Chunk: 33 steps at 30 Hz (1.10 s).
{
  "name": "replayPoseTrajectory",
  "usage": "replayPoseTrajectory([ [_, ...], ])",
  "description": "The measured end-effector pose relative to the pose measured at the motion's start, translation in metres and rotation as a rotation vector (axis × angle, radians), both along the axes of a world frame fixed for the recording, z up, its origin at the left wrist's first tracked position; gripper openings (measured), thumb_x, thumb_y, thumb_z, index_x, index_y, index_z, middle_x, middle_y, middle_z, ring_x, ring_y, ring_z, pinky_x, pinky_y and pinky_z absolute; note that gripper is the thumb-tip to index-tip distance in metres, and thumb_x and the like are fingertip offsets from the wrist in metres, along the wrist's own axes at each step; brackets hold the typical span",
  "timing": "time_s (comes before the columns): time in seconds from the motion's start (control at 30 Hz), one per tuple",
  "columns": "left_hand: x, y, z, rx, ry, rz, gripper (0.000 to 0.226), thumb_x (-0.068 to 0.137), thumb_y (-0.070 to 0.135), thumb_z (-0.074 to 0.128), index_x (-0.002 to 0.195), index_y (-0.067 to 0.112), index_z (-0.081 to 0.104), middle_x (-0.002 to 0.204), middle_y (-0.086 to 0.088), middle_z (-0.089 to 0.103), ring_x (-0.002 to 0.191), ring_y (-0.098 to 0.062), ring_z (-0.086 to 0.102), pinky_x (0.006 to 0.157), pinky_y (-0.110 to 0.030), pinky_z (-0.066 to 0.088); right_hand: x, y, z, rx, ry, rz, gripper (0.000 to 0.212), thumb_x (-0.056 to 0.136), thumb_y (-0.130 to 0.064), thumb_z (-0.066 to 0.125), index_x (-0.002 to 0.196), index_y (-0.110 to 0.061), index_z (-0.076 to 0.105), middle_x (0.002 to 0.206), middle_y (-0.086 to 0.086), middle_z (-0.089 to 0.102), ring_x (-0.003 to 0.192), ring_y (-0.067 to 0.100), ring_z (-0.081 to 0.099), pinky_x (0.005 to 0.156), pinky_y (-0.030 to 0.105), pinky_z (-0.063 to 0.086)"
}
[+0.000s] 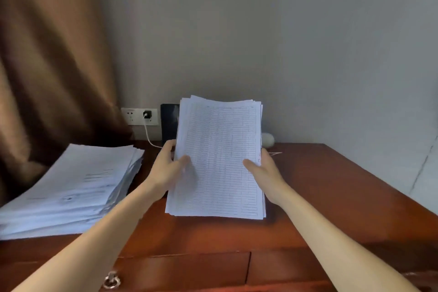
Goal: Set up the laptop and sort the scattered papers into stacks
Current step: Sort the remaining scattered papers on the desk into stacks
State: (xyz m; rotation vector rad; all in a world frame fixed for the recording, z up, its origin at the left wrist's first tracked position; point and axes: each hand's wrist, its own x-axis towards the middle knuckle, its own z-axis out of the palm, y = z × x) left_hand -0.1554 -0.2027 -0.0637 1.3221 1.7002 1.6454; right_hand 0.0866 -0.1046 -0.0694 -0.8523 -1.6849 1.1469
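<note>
I hold a sheaf of printed table sheets upright in the middle of the view, its lower edge resting on or just above the red-brown wooden desk. My left hand grips its left edge and my right hand grips its right edge, thumbs on the front page. A thick, slightly fanned stack of white papers lies flat at the desk's left. No laptop shows.
A brown curtain hangs at the left. On the wall are a socket with a black charger and white cable and a dark panel. A small white round object sits by the wall. A drawer ring pull is below.
</note>
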Motion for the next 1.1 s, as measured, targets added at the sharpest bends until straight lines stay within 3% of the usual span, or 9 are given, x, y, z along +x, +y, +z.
replayPoseTrajectory([
  [0.1,-0.040,-0.032,0.001,0.013,0.018,0.072,0.043,0.099,0.010,0.064,0.135,0.027,0.048,0.117,0.014,0.064,0.103,-0.006,0.065,0.071,-0.021,0.052,-0.052,-0.005,-0.004,-0.018,-0.026,0.073,0.038,0.100,-0.015,0.059,0.136,-0.025,0.050,0.127,-0.013,0.064,0.116,0.003,0.061,0.094,0.027,0.050],
  [0.27,-0.106,-0.073,0.007,-0.024,0.095,0.235,0.041,0.099,0.009,0.063,0.135,0.024,0.052,0.112,0.016,0.064,0.097,0.000,0.062,0.069,-0.015,0.049,-0.136,-0.018,-0.004,-0.021,-0.075,0.192,0.036,0.101,-0.022,0.061,0.134,-0.026,0.048,0.123,-0.015,0.061,0.110,0.002,0.060,0.079,0.018,0.047],
  [0.4,-0.151,-0.100,0.009,-0.089,0.113,0.315,0.038,0.100,0.010,0.062,0.136,0.021,0.056,0.124,0.004,0.064,0.112,-0.018,0.063,0.086,-0.029,0.053,-0.197,-0.027,-0.009,-0.022,-0.102,0.283,0.039,0.100,-0.022,0.062,0.136,-0.022,0.049,0.125,-0.012,0.063,0.112,0.004,0.062,0.079,0.017,0.050],
  [0.53,-0.192,-0.121,0.012,-0.136,0.098,0.415,0.038,0.099,0.010,0.065,0.134,0.024,0.056,0.122,0.003,0.065,0.111,-0.020,0.064,0.091,-0.036,0.055,-0.253,-0.033,-0.015,-0.048,-0.114,0.345,0.041,0.099,-0.022,0.064,0.138,-0.022,0.050,0.126,-0.010,0.063,0.111,0.004,0.062,0.082,0.019,0.051],
  [0.7,-0.236,-0.126,0.011,-0.236,0.108,0.537,0.044,0.098,0.013,0.067,0.140,0.022,0.058,0.117,0.005,0.065,0.094,-0.011,0.064,0.071,-0.022,0.050,-0.311,-0.035,-0.027,-0.119,-0.131,0.351,0.040,0.096,-0.017,0.067,0.131,-0.017,0.049,0.121,-0.005,0.062,0.110,0.012,0.062,0.078,0.023,0.051],
  [0.83,-0.264,-0.115,0.004,-0.323,0.126,0.622,0.061,0.095,0.012,0.072,0.151,0.019,0.050,0.137,-0.007,0.060,0.110,-0.020,0.060,0.087,-0.027,0.047,-0.344,-0.034,-0.039,-0.174,-0.139,0.327,0.036,0.094,-0.013,0.066,0.123,-0.021,0.048,0.111,-0.007,0.063,0.097,0.007,0.061,0.072,0.022,0.050],
  [0.9,-0.276,-0.111,0.000,-0.355,0.167,0.625,0.065,0.094,0.010,0.072,0.153,0.017,0.047,0.138,-0.009,0.059,0.117,-0.024,0.060,0.088,-0.027,0.045,-0.357,-0.032,-0.045,-0.185,-0.170,0.312,0.036,0.091,-0.017,0.069,0.122,-0.017,0.050,0.114,-0.002,0.066,0.099,0.012,0.065,0.076,0.027,0.056],
  [0.97,-0.281,-0.110,-0.005,-0.369,0.219,0.613,0.059,0.095,0.009,0.072,0.149,0.017,0.050,0.134,-0.010,0.060,0.111,-0.022,0.059,0.087,-0.027,0.045,-0.363,-0.032,-0.050,-0.201,-0.205,0.288,0.041,0.089,-0.021,0.070,0.124,-0.015,0.049,0.116,0.000,0.066,0.103,0.018,0.066,0.083,0.035,0.059],
  [1.1,-0.293,-0.104,-0.028,-0.424,0.279,0.598,0.036,0.099,0.012,0.066,0.134,0.018,0.061,0.133,-0.005,0.060,0.115,-0.021,0.059,0.088,-0.026,0.043,-0.369,-0.036,-0.054,-0.108,-0.305,0.228,0.067,0.088,-0.029,0.068,0.143,-0.017,0.031,0.127,0.002,0.058,0.118,0.024,0.059,0.094,0.039,0.055],
])
